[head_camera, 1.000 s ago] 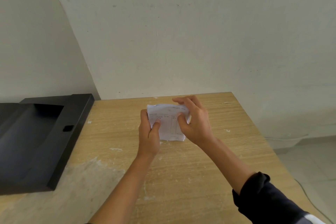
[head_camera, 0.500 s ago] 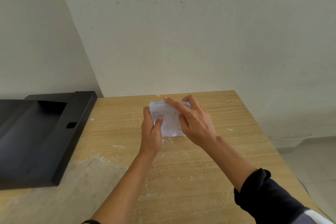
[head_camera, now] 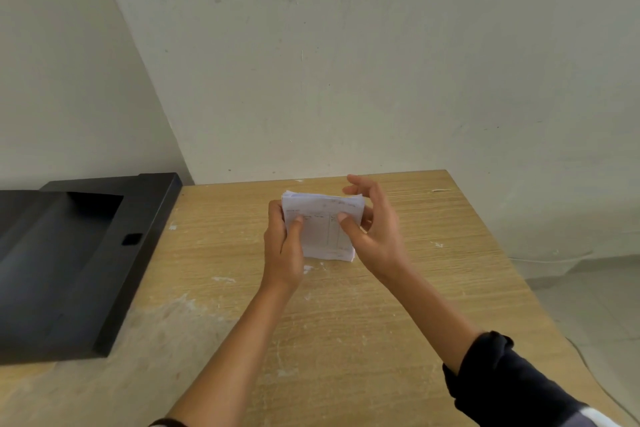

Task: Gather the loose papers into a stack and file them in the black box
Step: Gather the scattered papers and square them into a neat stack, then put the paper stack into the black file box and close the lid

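Both forearms extend forward over the wooden table (head_camera: pixel 398 305), converging near its far middle. The left hand (head_camera: pixel 282 253) is held with the palm turned inward. Its thumb lies across the printed front of the paper stack (head_camera: pixel 320 225) and its fingers wrap behind the stack's left edge, so this hand is grasping the stack. The right hand (head_camera: pixel 375 230) meets the stack from the right side. Its thumb presses on the front sheet near the middle, and its lower fingers are tucked behind the right edge, so it is also gripping the stack. The index finger and one neighbouring finger are lifted and curled above the top right corner, clear of the paper. The right forearm emerges from a dark sleeve (head_camera: pixel 505 385) pushed up near the elbow.

Item count: one paper stack, held tilted just above the table surface. The number of sheets in it cannot be told. One black box (head_camera: pixel 86 253) lies open at the left side of the table, well apart from the stack. Two hands are in view, both on the stack.
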